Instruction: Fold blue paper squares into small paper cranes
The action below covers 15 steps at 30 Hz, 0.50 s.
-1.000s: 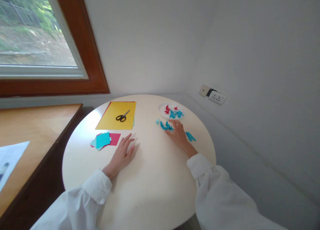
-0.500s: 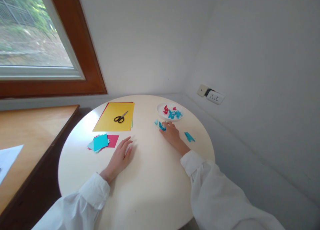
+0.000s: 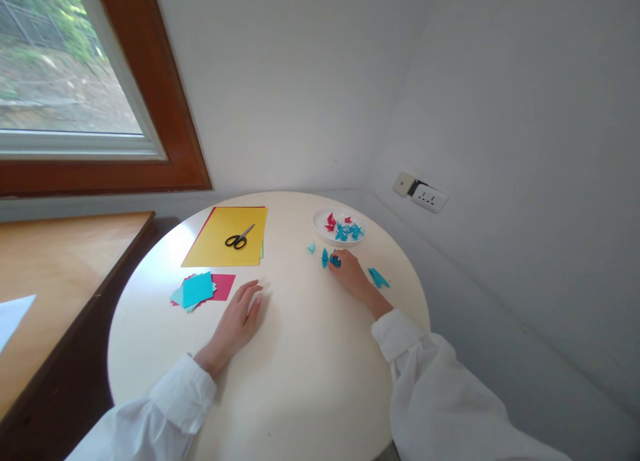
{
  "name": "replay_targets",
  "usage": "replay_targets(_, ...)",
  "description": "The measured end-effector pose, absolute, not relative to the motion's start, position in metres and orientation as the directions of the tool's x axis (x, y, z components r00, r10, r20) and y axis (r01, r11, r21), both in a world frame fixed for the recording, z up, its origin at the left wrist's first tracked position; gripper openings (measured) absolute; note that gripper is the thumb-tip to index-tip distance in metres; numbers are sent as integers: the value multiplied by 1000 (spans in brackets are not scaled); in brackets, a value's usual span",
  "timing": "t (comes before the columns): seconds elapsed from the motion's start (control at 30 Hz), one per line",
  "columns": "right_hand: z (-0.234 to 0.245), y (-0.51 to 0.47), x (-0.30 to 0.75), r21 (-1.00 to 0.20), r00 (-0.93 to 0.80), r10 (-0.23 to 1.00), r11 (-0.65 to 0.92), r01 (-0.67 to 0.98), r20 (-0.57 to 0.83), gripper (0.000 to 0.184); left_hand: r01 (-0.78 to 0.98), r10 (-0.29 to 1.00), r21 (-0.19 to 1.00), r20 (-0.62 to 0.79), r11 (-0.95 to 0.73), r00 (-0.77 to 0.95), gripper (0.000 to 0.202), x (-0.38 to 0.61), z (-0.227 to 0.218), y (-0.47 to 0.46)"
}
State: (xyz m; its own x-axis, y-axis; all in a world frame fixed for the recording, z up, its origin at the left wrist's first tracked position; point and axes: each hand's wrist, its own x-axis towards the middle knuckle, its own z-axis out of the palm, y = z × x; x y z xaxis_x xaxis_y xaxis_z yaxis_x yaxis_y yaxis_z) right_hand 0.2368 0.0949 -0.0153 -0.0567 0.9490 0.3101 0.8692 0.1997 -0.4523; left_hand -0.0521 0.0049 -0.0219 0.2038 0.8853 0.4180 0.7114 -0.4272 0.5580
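Note:
On the right side of the round table, my right hand [image 3: 351, 274] is closed, its fingertips around a small dark-blue folded paper crane [image 3: 335, 260]. Just left of those fingers stands another blue paper crane [image 3: 325, 257], and a pale-blue folded piece [image 3: 311, 247] lies a little farther off. Behind the hand is a clear dish [image 3: 320, 233] with several red and blue paper cranes [image 3: 349, 232] in it. My left hand [image 3: 235, 324] rests on the table with its fingers loosely stretched and holds nothing; a stack of small blue paper squares [image 3: 198, 289] is beyond it.
Black-handled scissors [image 3: 237, 241] lie on yellow paper sheets [image 3: 213, 251]. A pink paper piece [image 3: 223, 287] sits beside the squares. Blue folded strips [image 3: 379, 278] are right of my right hand. Walls stand behind and right of the round table [image 3: 300, 381]; a wooden table [image 3: 75, 261] is at the left.
My right hand has drawn slightly right and toward me, with one blue crane at its fingertips; the blue crane beside it now shows apart. My left hand stays resting; the view has shifted slightly.

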Motion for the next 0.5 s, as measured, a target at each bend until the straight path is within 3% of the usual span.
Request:
replay_targets(0.27,27,137,271,-567,115,928,116,815,354,17,721,883,546,425,-427,200,32,-53,-23,7)
replay_targets(0.5,40,200,264,-599,150,951,45,800,271,17,726,877,546,451,-417,165,33,-53,-22,7)
